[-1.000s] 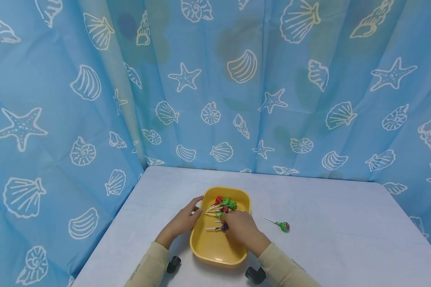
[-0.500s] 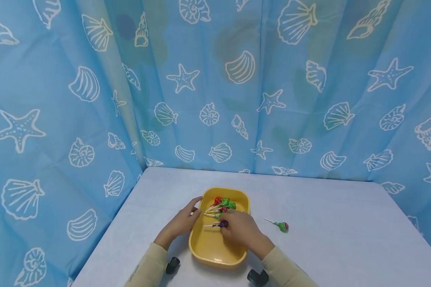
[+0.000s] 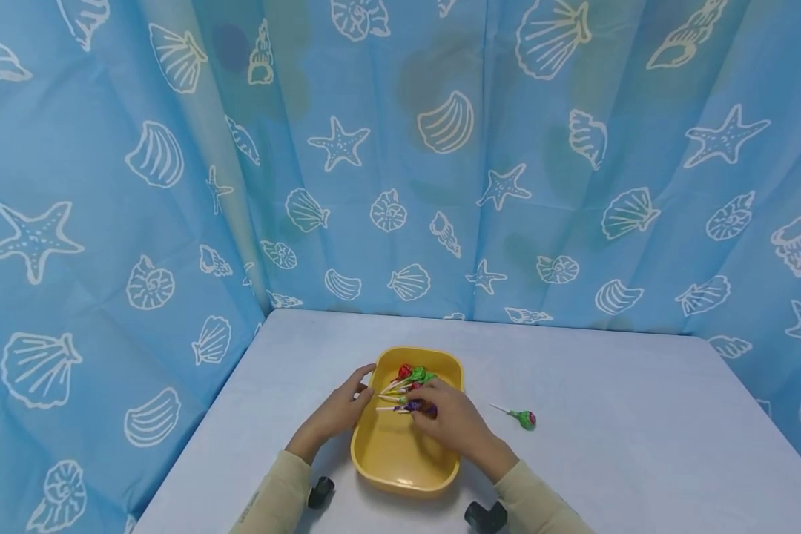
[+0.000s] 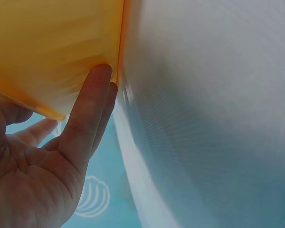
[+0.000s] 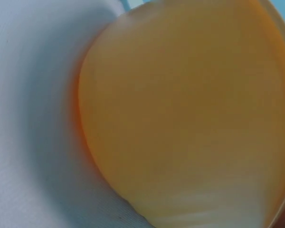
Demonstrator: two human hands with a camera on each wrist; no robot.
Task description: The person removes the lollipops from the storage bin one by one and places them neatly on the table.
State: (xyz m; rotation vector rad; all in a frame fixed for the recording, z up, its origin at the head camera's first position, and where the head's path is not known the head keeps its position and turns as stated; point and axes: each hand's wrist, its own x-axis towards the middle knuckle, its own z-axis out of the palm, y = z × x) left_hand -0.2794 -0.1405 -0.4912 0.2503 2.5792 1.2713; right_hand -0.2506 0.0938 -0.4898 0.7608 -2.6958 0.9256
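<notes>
A yellow tray [image 3: 406,463] holds several wrapped lollipops in its far half. A red-wrapped lollipop [image 3: 404,371] and a green-wrapped lollipop [image 3: 418,374] lie near its far end. Over the tray, my right hand [image 3: 455,419] pinches a purple-wrapped lollipop [image 3: 427,406] between thumb and fingers, its white stick pointing left. My left hand [image 3: 337,417] rests on the tray's left side. The left wrist view shows its straight fingers [image 4: 88,107] along the outer wall. The right wrist view shows the tray wall [image 5: 180,104] but not the lollipops.
A single green lollipop [image 3: 526,420] lies on the white table [image 3: 607,415], right of the tray. Behind and to the left hangs a blue shell-print curtain [image 3: 387,170]. Black wrist-worn pieces [image 3: 486,517] sit beneath the sleeves.
My right hand has shifted slightly away from the near end of the tray, and the purple lollipop has moved up toward the others. My left hand and the tray stay in place.
</notes>
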